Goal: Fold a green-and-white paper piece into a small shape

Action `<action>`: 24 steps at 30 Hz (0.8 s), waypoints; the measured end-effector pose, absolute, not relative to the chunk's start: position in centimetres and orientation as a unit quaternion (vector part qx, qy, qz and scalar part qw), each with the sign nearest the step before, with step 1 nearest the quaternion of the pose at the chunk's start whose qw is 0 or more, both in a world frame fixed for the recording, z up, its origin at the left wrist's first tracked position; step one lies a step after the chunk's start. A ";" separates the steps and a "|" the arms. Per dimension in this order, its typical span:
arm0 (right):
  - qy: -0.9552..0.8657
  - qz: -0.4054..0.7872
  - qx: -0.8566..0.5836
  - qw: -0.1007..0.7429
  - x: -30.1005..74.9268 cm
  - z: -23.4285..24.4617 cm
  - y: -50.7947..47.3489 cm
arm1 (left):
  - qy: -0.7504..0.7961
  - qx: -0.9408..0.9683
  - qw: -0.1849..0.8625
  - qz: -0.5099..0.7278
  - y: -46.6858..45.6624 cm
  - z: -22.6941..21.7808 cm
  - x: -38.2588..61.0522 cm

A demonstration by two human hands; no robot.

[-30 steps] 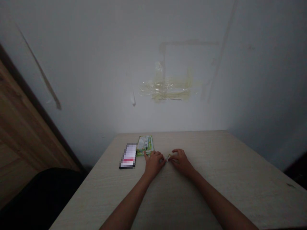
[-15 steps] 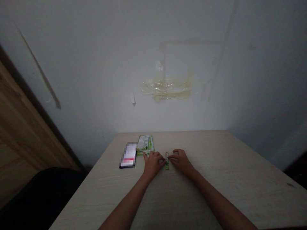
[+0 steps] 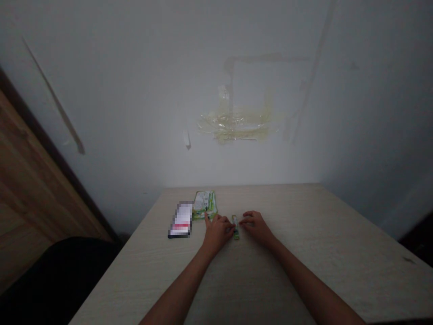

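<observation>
Head view: left hand and right hand seemingly pinch a small green paper strip beside stacked green packets; it should handle light and limp, so hold its ends.

No text, brand or number could be read anywhere. The stack of green packets on the worktop bore a pale printed panel, but the print was too small and dim to make out. The flat dark thing just beside the stack was blurred into white and red blocks, so nothing on it was legible. The small green strip between the left hand and the right hand showed markings too tiny to read.
</observation>
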State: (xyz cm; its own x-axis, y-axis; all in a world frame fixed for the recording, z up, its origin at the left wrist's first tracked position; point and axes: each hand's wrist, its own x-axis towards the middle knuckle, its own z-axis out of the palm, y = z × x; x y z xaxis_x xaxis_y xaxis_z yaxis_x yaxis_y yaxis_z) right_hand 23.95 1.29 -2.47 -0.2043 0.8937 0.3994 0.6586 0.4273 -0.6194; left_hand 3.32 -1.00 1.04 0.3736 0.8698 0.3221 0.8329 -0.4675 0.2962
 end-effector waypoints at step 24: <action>-0.762 0.128 -0.530 0.350 23.2 -1.9 0.8 | 0.520 0.823 0.030 0.225 -0.9 0.6 3.3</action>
